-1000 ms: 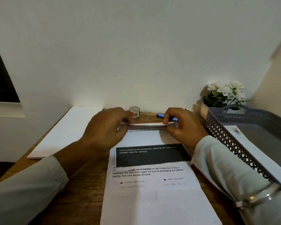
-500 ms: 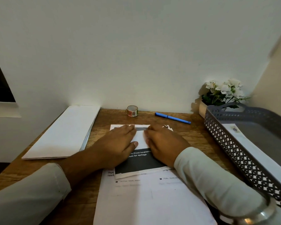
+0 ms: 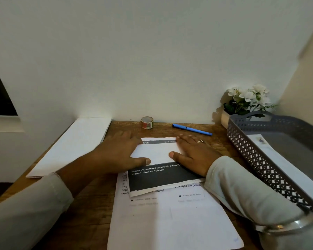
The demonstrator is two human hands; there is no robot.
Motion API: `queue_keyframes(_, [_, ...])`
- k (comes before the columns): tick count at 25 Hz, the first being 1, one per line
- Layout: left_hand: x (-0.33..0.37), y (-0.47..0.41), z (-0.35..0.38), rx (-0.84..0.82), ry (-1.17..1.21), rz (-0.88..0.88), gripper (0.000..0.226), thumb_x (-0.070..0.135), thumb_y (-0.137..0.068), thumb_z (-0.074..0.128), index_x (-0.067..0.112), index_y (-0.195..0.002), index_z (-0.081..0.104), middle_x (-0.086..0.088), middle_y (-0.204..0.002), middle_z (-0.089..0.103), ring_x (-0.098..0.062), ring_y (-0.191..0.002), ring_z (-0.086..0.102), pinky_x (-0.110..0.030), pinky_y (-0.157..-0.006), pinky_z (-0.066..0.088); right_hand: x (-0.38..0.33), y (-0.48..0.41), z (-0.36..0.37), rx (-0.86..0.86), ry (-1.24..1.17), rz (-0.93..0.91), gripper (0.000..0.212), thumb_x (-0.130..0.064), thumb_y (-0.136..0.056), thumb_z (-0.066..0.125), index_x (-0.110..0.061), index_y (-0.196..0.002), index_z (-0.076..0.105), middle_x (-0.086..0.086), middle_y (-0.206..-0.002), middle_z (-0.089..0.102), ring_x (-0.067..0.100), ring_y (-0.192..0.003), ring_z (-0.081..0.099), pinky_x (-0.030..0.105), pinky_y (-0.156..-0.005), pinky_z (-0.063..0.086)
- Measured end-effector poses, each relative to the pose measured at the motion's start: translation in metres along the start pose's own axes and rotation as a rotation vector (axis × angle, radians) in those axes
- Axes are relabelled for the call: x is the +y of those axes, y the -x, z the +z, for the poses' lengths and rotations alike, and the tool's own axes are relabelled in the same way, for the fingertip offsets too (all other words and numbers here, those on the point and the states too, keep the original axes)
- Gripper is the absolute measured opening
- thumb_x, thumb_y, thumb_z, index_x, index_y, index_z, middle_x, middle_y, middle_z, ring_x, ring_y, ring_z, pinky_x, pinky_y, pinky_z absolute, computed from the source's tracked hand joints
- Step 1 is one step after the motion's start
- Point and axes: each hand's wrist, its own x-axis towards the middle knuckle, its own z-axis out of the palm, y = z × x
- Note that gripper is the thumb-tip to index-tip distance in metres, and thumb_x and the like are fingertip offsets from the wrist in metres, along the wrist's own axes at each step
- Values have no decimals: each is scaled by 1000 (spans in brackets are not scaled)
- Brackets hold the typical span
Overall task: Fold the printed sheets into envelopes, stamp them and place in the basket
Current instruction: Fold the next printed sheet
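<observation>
A printed sheet [image 3: 157, 152] lies on the wooden desk with its top part folded down over a black text band. My left hand [image 3: 121, 152] lies flat on the fold's left end, fingers straight. My right hand [image 3: 192, 152], wearing a ring, presses flat on the right end. The sheet's lower white part [image 3: 170, 222] stretches toward me. A grey perforated basket [image 3: 271, 159] stands at the right, holding a white folded envelope [image 3: 278, 159]. A small roll of stamps [image 3: 147, 122] stands by the wall.
A stack of white paper [image 3: 70, 147] lies at the left of the desk. A blue pen [image 3: 192, 129] lies near the wall behind my right hand. A pot of white flowers [image 3: 246, 101] stands in the back right corner, behind the basket.
The top edge, held up in both hands a second ago, was folded down onto the sheet. Both hands then slid apart along the fold, from its middle toward its ends.
</observation>
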Motion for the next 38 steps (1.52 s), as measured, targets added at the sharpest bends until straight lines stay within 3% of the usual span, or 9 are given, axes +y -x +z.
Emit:
queue_keyframes(4, [-2,-2,-5,24,284,-39,68,70,-72,73,34,-126,56,9,-126,55,-13,-114,52,-39,-100,47,2,2,1,99,-141,-25,80,-72,-91,46,-29,-156,29,-6,-164,31,19,-149,31,46,-122,26])
queue_keyframes(9, [-2,3,-3,345,670,8,20,39,-82,79,32,-94,64,18,-102,67,-2,-93,63,-20,-75,52,9,6,-5,427,-397,-161,74,-58,-78,70,-30,-143,49,-9,-143,56,14,-133,50,45,-111,42])
queue_keyframes(14, [-1,5,-9,448,758,104,13,22,-85,77,30,-88,68,17,-100,71,1,-98,63,-25,-82,53,10,5,-8,752,-364,-279,21,-30,-80,72,-26,-100,69,-11,-101,68,15,-98,61,49,-93,48])
queue_keyframes(17, [-3,7,0,284,637,115,15,34,-81,80,36,-85,66,22,-112,66,0,-109,59,-30,-92,53,11,4,-5,591,-264,-289,8,-32,-78,69,-32,-85,65,-17,-90,65,13,-89,62,48,-87,50])
queue_keyframes(21, [1,9,5,150,486,157,37,73,-76,58,40,-91,64,22,-118,62,-1,-113,56,-36,-96,52,7,7,-3,367,-222,-244,40,-69,-74,60,-33,-92,64,-19,-97,65,8,-93,62,39,-81,53])
queue_keyframes(23, [7,9,10,139,379,146,45,71,-87,42,42,-117,60,19,-133,57,-4,-122,52,-37,-103,48,0,10,-4,321,-189,-234,48,-71,-84,55,-32,-110,66,-15,-113,66,11,-104,61,36,-88,52])
queue_keyframes(26, [17,6,25,37,187,138,63,56,-102,30,29,-158,21,9,-165,19,-10,-151,16,-31,-123,14,-19,10,2,180,-100,-220,57,-56,-101,39,-28,-151,41,-7,-159,40,14,-144,37,33,-117,32])
queue_keyframes(30, [23,6,31,-48,117,141,69,55,-103,18,20,-159,-5,3,-167,-9,-7,-151,-12,-26,-119,-8,-42,8,12,-58,-6,-266,66,-54,-106,19,-24,-162,5,-5,-170,0,11,-156,-3,37,-127,0])
queue_keyframes(38, [21,11,29,-107,54,68,75,60,-101,14,18,-158,-10,1,-166,-16,-10,-151,-17,-33,-124,-5,0,-2,7,-13,136,107,73,-60,-103,14,-17,-162,5,0,-171,1,16,-157,-1,47,-126,-2])
